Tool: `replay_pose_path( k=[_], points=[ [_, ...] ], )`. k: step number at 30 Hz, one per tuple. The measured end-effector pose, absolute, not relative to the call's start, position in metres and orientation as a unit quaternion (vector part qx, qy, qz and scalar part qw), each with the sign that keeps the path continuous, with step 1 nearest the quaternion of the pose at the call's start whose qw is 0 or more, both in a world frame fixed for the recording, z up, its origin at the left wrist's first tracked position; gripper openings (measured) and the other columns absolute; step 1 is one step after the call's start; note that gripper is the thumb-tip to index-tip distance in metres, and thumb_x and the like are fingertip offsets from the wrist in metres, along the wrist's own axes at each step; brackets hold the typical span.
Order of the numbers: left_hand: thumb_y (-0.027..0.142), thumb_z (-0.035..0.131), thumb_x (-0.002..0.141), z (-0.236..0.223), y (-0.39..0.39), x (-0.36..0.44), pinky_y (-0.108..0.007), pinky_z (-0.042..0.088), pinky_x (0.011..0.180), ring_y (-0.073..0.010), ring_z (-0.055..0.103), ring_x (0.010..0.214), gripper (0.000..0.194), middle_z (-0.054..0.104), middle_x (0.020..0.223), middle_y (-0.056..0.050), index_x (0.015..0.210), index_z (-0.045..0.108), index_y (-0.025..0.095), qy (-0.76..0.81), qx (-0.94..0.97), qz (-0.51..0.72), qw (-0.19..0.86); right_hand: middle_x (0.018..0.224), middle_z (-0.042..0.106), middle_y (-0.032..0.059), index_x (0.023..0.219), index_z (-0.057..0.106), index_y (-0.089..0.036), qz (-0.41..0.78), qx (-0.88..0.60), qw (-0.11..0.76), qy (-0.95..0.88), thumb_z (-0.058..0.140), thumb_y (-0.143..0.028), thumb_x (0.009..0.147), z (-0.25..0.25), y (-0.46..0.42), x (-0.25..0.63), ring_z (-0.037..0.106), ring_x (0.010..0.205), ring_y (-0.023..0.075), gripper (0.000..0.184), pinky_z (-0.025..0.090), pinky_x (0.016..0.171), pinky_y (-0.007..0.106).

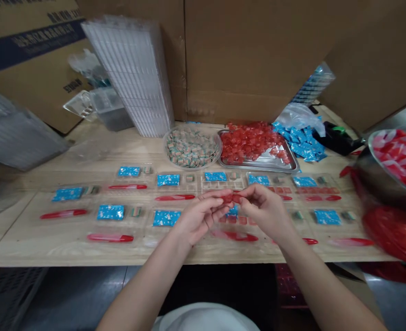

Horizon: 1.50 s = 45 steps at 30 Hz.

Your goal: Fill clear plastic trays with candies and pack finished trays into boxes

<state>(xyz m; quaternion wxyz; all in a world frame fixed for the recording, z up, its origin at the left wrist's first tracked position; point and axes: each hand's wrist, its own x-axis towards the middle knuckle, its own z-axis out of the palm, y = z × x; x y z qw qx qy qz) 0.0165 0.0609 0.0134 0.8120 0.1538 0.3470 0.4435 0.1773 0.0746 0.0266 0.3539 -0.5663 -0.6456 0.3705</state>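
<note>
Over the middle of the workbench, my left hand (203,209) and my right hand (262,206) meet, both with fingers closed on small red translucent pieces (228,198). Their exact kind is too small to make out. Beneath them lie clear plastic trays, each with a blue printed packet (214,176), a small wrapped square (234,176) and a red pen-shaped item (174,197). Rows of red squares (279,190) fill slots of some trays on the right. My hands partly cover a blue packet and red squares in the tray below.
Behind the trays stand a round tub (192,147) of small wrapped squares and a metal tray (263,164) heaped with red pieces. Blue packets (306,142) lie in a pile beside it. A metal bowl (378,161) of red items is at right; tall stacked plastic trays (130,73) rise at back left.
</note>
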Motion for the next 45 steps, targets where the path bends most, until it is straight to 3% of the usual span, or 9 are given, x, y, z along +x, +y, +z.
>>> replay_pose_path(
  k=[5, 9, 15, 19, 23, 28, 33, 37, 45],
  points=[
    [0.006, 0.057, 0.07, 0.014, 0.061, 0.013, -0.015, 0.051, 0.065, -0.0078, 0.063, 0.066, 0.015, 0.067, 0.076, -0.003, 0.081, 0.066, 0.01, 0.371, 0.09, 0.506, 0.774, 0.059, 0.058, -0.0016, 0.067, 0.052, -0.018, 0.425, -0.572, 0.408, -0.571, 0.06, -0.027, 0.068, 0.024, 0.067, 0.181, 0.053, 0.051, 0.011, 0.011, 0.043, 0.05, 0.024],
    [0.004, 0.054, 0.069, 0.012, 0.059, -0.002, -0.014, 0.049, 0.062, -0.0059, 0.06, 0.062, 0.012, 0.063, 0.071, 0.001, 0.073, 0.061, 0.013, 0.397, 0.075, 0.58, 0.708, 0.066, 0.061, 0.0003, 0.073, 0.053, -0.019, 0.287, -0.62, 0.462, -0.565, 0.058, -0.024, 0.072, 0.021, 0.059, 0.188, 0.056, 0.057, 0.0133, 0.007, 0.046, 0.056, 0.027],
    [0.015, 0.06, 0.073, 0.007, 0.031, 0.013, -0.025, 0.048, 0.076, -0.0117, 0.06, 0.08, 0.024, 0.062, 0.093, -0.003, 0.096, 0.057, 0.016, 0.343, 0.184, 0.456, 0.8, 0.076, 0.061, 0.0065, 0.079, 0.059, -0.018, 0.054, -0.529, 0.314, -0.787, 0.049, -0.015, 0.078, 0.018, 0.038, 0.16, 0.055, 0.076, 0.0211, 0.01, 0.044, 0.07, 0.036],
    [0.026, 0.065, 0.075, 0.002, 0.017, 0.013, -0.022, 0.045, 0.068, -0.0103, 0.057, 0.074, 0.021, 0.062, 0.081, -0.002, 0.09, 0.06, 0.014, 0.409, 0.297, 0.453, 0.734, 0.083, 0.06, 0.006, 0.091, 0.06, -0.02, 0.178, -0.488, 0.285, -0.805, 0.049, -0.015, 0.082, 0.021, 0.021, 0.155, 0.056, 0.078, 0.0185, 0.015, 0.047, 0.068, 0.032],
    [0.036, 0.061, 0.078, -0.001, 0.005, 0.001, -0.018, 0.041, 0.056, -0.0062, 0.053, 0.057, 0.03, 0.06, 0.07, 0.0, 0.098, 0.059, 0.013, 0.407, 0.286, 0.391, 0.774, 0.106, 0.058, 0.0064, 0.11, 0.057, -0.026, 0.298, -0.448, 0.275, -0.797, 0.053, -0.018, 0.081, 0.023, 0.013, 0.167, 0.054, 0.101, 0.0193, 0.03, 0.047, 0.084, 0.035],
    [0.042, 0.058, 0.078, -0.002, -0.003, -0.004, -0.019, 0.039, 0.049, -0.0087, 0.055, 0.051, 0.036, 0.056, 0.062, 0.004, 0.1, 0.044, 0.018, 0.431, 0.282, 0.36, 0.778, 0.097, 0.065, 0.003, 0.098, 0.06, -0.024, 0.422, -0.443, 0.273, -0.743, 0.054, -0.023, 0.083, 0.018, 0.016, 0.168, 0.06, 0.094, 0.0167, 0.017, 0.048, 0.084, 0.032],
    [0.03, 0.044, 0.087, -0.002, -0.005, -0.022, -0.026, 0.045, 0.06, -0.0124, 0.056, 0.066, 0.016, 0.059, 0.084, -0.003, 0.098, 0.047, 0.02, 0.563, 0.489, 0.358, 0.562, 0.092, 0.066, 0.0052, 0.097, 0.062, -0.021, 0.279, -0.481, 0.235, -0.798, 0.055, -0.022, 0.082, 0.011, 0.046, 0.159, 0.06, 0.085, 0.0182, 0.017, 0.05, 0.076, 0.033],
    [0.016, 0.046, 0.083, -0.005, -0.013, -0.026, -0.036, 0.043, 0.077, -0.0205, 0.053, 0.089, 0.017, 0.056, 0.091, -0.005, 0.096, 0.057, 0.021, 0.582, 0.728, 0.202, 0.3, 0.089, 0.064, 0.0098, 0.091, 0.065, -0.016, 0.121, -0.384, 0.141, -0.905, 0.051, -0.014, 0.082, 0.006, 0.063, 0.151, 0.056, 0.086, 0.0219, 0.017, 0.047, 0.078, 0.038],
    [0.017, 0.052, 0.082, -0.022, -0.011, -0.018, -0.029, 0.038, 0.065, -0.018, 0.048, 0.077, 0.008, 0.053, 0.08, -0.003, 0.077, 0.056, 0.019, 0.496, 0.848, 0.103, 0.154, 0.085, 0.064, 0.008, 0.09, 0.065, -0.018, 0.132, -0.379, 0.098, -0.911, 0.054, -0.011, 0.078, 0.0, 0.057, 0.141, 0.055, 0.084, 0.0211, 0.018, 0.047, 0.077, 0.036]
  ],
)
